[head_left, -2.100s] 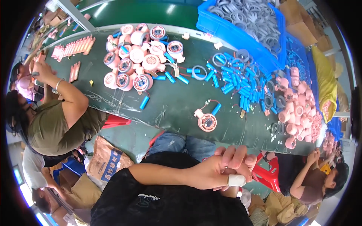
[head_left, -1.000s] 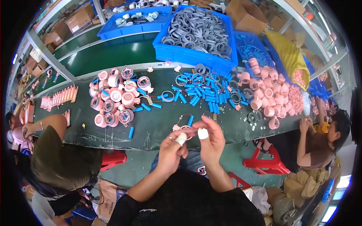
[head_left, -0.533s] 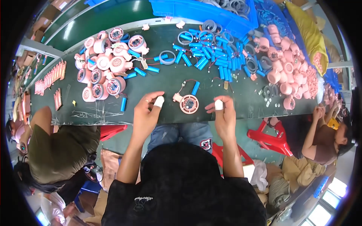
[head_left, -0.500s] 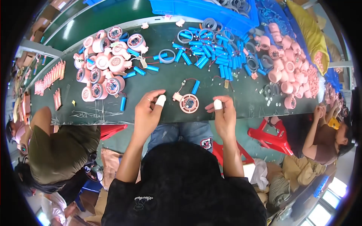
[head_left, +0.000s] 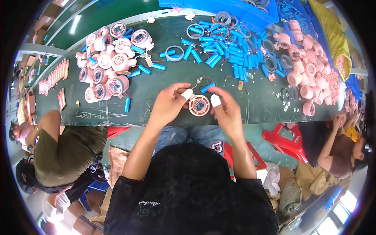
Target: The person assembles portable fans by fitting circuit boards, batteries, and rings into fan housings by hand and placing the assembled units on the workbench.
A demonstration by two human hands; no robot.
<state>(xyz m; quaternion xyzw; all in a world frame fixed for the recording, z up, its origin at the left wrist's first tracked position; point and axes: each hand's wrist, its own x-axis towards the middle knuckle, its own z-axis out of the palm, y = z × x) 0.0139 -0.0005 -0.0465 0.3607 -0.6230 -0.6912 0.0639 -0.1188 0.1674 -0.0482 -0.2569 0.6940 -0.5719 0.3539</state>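
A round pink fan housing (head_left: 199,105) with a circuit board inside lies face up on the dark green table, between my hands. My left hand (head_left: 171,103) is at its left side, thumb and forefinger apart; the thumb, in a white finger cover, hides the housing's short neck, so contact there is unclear. On the other side my right hand (head_left: 226,111) is held open, slightly blurred, its white-covered thumb beside the rim. Its forefinger reaches over the end of a blue cylindrical battery (head_left: 206,88), which lies just behind the housing with thin wires.
Pink fan housings (head_left: 105,60) are heaped at the left, others (head_left: 309,70) at the right. Blue batteries (head_left: 219,49) and grey rings (head_left: 174,53) lie scattered behind, before a blue bin (head_left: 250,13). Pink strips (head_left: 55,76) lie far left. People sit on both sides.
Both hands have moved inward to the fan housing, the left to the right and the right to the left. The whole view has shifted slightly.
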